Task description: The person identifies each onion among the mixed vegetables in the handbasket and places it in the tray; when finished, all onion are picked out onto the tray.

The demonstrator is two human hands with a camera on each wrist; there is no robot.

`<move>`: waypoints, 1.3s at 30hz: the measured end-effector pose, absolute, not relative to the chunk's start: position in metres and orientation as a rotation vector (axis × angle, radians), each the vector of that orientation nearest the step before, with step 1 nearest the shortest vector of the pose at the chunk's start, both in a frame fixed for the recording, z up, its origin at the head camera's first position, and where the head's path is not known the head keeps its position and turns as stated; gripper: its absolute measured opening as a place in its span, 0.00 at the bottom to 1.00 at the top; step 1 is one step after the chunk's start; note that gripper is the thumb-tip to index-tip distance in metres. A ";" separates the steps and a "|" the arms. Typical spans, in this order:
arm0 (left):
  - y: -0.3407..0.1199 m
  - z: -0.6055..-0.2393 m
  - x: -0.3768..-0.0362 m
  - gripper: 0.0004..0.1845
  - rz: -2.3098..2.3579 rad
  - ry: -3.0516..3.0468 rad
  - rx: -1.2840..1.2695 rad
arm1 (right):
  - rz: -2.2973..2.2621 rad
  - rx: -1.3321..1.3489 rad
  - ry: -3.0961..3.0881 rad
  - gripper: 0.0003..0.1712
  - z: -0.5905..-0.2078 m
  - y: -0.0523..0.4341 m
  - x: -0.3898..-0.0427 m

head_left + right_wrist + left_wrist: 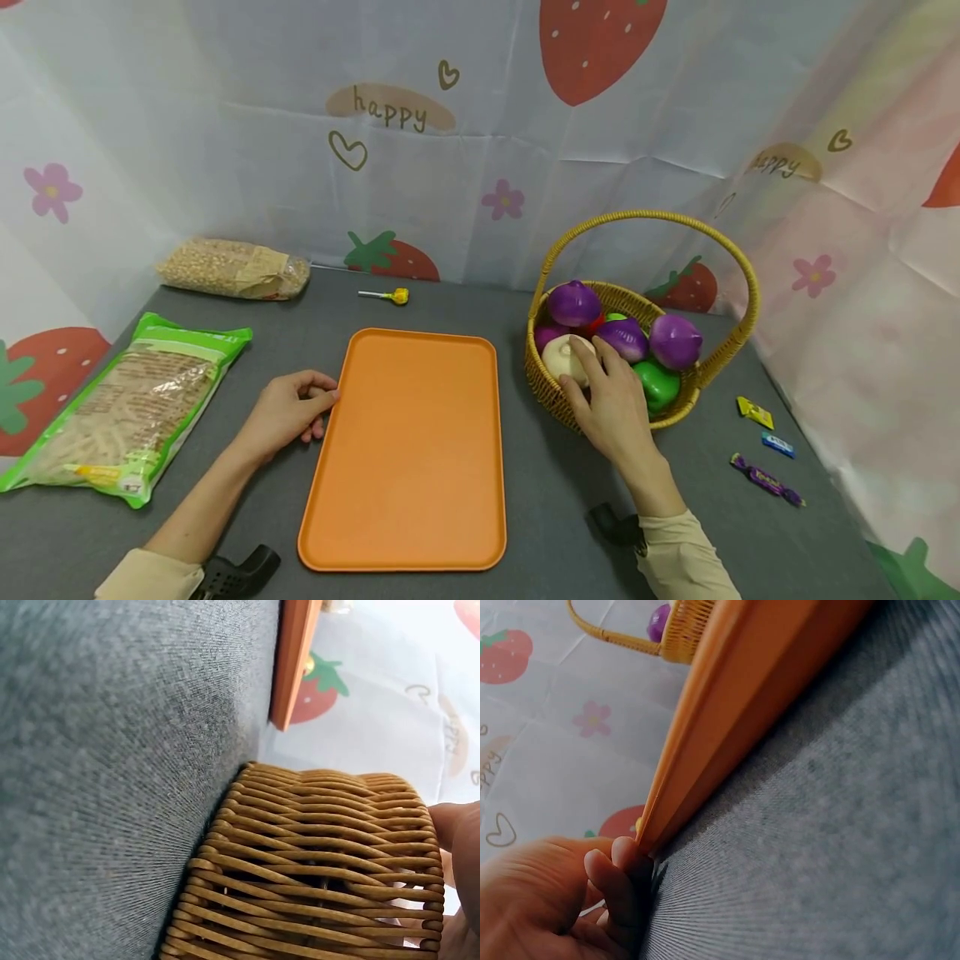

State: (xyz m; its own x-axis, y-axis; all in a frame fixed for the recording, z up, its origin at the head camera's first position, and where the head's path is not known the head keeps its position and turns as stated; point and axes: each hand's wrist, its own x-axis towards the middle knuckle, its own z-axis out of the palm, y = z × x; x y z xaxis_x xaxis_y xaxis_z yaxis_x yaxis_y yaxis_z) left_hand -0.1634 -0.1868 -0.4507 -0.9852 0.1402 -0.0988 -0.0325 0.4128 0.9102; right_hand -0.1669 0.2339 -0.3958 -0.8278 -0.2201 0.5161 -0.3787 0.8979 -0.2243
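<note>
Right hand (609,400) curls its fingers over a white toy onion (564,358) in the woven wicker basket (551,393), purple onions (574,302) crowding just beyond; left hand (288,408), loosely curled, touches the flat orange plastic tray (411,450).

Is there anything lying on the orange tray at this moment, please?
No, the orange tray is bare in the head view; the left hand only touches its edge.

"happy" on backdrop cloth (390,108), twice.

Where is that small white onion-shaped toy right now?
In the head view, the white onion-shaped toy sits at the front left of the woven wicker basket, right of the orange plastic tray, under the right hand's fingers, beside purple toy onions.
</note>
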 end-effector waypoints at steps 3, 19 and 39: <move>-0.187 -0.450 -0.163 0.18 1.624 2.503 0.100 | 0.442 0.430 -2.571 0.29 -0.395 0.234 -0.167; -0.187 -0.446 -0.160 0.17 1.612 2.523 0.101 | 0.478 0.488 -2.400 0.31 -0.391 0.232 -0.166; -0.185 -0.452 -0.163 0.17 1.629 2.512 0.113 | 0.681 0.941 -2.334 0.31 -0.367 0.174 -0.111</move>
State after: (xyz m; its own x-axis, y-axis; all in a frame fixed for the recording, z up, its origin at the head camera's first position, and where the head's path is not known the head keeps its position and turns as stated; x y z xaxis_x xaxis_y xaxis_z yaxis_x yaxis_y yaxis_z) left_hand -0.1634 -0.1851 -0.4516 -0.9866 0.1418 -0.0804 -0.0156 0.4088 0.9125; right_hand -0.1113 0.1739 -0.3667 -0.6180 -0.4678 0.6318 -0.7342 0.6307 -0.2512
